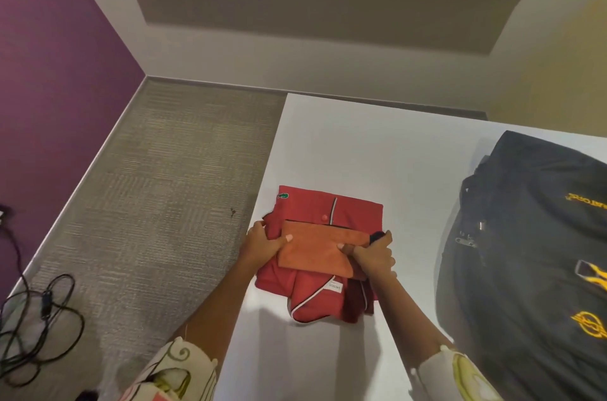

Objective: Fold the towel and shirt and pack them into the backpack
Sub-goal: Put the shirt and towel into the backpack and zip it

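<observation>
The orange towel [318,253] lies folded into a small rectangle on top of the red shirt [328,207]. The shirt is folded too, though its near edge is loose, with a flap and a darker fold poking out toward me. The 2 pieces make 1 stack near the left edge of the white worktop [361,144].

My left grip [262,241] is clamped on the stack's left side, thumb on the towel and fingers curled round the shirt's edge. My right grip [372,254] is clamped on the right side the same way, thumb on the towel, fingers wrapped over the edge. As far as I can tell, the stack rests on the worktop, not lifted.

I judge the folding done, or as good as done, and the packing left. The black backpack [525,236] lies to my right on the same worktop, apart from the stack, and no part of the clothes is in it. I cannot tell whether its main zip is open; if it is shut, opening it comes first.

Beyond the worktop's left edge, cables [39,318] lie on the carpet [164,170].
</observation>
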Available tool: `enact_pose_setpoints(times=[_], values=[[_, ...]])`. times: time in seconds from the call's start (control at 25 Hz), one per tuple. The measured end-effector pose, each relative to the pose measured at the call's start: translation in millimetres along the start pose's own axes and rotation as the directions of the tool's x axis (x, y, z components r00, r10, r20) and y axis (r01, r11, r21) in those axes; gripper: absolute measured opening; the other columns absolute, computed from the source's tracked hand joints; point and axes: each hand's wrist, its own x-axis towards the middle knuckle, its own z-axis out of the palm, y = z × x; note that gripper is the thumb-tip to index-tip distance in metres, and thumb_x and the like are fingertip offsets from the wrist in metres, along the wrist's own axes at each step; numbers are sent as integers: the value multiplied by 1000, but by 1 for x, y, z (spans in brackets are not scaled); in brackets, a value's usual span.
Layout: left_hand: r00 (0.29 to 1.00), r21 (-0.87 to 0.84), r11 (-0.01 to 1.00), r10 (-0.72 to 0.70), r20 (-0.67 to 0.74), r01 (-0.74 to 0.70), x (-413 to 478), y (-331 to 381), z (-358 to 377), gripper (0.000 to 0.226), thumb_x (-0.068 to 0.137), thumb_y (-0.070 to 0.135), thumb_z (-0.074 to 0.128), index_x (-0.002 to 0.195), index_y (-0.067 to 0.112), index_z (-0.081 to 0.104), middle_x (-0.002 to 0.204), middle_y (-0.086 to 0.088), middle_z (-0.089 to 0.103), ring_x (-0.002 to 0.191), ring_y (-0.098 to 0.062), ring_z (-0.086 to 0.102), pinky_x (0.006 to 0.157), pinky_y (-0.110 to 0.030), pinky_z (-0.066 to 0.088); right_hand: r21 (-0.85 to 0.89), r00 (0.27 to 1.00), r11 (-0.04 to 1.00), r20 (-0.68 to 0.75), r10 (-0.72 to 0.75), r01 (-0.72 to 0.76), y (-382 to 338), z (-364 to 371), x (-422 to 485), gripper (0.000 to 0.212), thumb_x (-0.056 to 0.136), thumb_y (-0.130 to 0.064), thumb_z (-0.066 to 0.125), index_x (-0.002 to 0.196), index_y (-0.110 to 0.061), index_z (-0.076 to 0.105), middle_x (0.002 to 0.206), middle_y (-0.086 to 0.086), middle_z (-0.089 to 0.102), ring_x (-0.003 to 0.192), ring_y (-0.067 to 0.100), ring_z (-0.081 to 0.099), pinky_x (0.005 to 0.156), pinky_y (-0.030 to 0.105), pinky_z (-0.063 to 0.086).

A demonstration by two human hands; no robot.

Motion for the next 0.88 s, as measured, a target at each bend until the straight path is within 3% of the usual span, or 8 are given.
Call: enact_pose_setpoints(times=[0.16, 0.24, 0.36, 0.48, 0.56, 0.64, 0.76, 0.88], values=[[994, -124, 989, -66, 90, 77, 14, 2, 9, 107, 45, 64, 81, 135, 17, 47, 125, -1, 61, 110, -23, 61, 98, -42, 50, 137, 997, 990, 77, 30, -40, 15, 9, 29, 142, 31, -58, 84, 141, -44, -6, 143, 12, 46, 127, 43, 45, 107, 62, 34], [987, -191, 976, -77, 143, 104, 15, 8, 8, 92, 49, 56, 84, 128, 18, 56, 119, -4, 67, 103, -22, 66, 95, -40, 52, 182, 996, 983, 89, -18, 2, 8, 4, 14, 139, 39, -52, 85, 141, -46, -8, 143, 10, 45, 126, 41, 47, 107, 60, 35], [972, -295, 943, -89, 217, 152, 12, 17, 8, 53, 72, 31, 83, 118, 12, 66, 110, -9, 71, 95, -23, 69, 86, -33, 54, 222, 979, 962, 90, -181, 157, 1, -8, -7, 126, 69, -24, 83, 148, -38, -15, 134, 4, 49, 117, 35, 55, 103, 48, 43], [985, -291, 947, -99, 142, 137, 3, 26, 13, 59, 68, 34, 80, 121, 11, 65, 109, -8, 70, 96, -24, 67, 88, -36, 54, 69, 949, 948, 15, -314, 312, -3, -14, -21, 116, 76, -24, 76, 149, -37, -13, 135, 12, 49, 115, 37, 56, 99, 49, 46], [989, -204, 969, -125, 78, 138, -7, 34, 16, 73, 61, 47, 74, 124, 11, 62, 112, -9, 68, 100, -28, 65, 93, -40, 53, -42, 937, 936, -14, -349, 349, -6, -16, -28, 103, 81, -23, 69, 151, -31, -6, 135, 18, 44, 114, 40, 55, 95, 49, 46], [993, -61, 991, -117, -10, 116, -20, 42, 20, 72, 73, 54, 70, 127, 9, 59, 117, -12, 65, 105, -32, 62, 94, -41, 51, -115, 923, 917, -11, -385, 381, -5, -21, -38, 84, 85, -15, 60, 149, -29, 7, 130, 17, 40, 105, 40, 57, 89, 46, 47], [990, 89, 992, -80, -117, 91, -44, 56, 25, 71, 84, 62, 58, 128, 7, 54, 122, -15, 62, 111, -36, 60, 93, -42, 49, -190, 890, 874, -3, -457, 448, 2, -32, -55, 56, 85, -9, 51, 134, -30, 32, 117, 13, 41, 84, 32, 55, 82, 43, 51], [989, 168, 984, -42, -139, 65, -75, 73, 29, 77, 85, 67, 54, 130, 6, 51, 127, -17, 60, 115, -37, 58, 94, -44, 47, -297, 879, 839, 0, -477, 456, 11, -46, -69, 34, 87, -11, 47, 115, -26, 59, 113, 9, 40, 88, 33, 57, 88, 42, 53]])
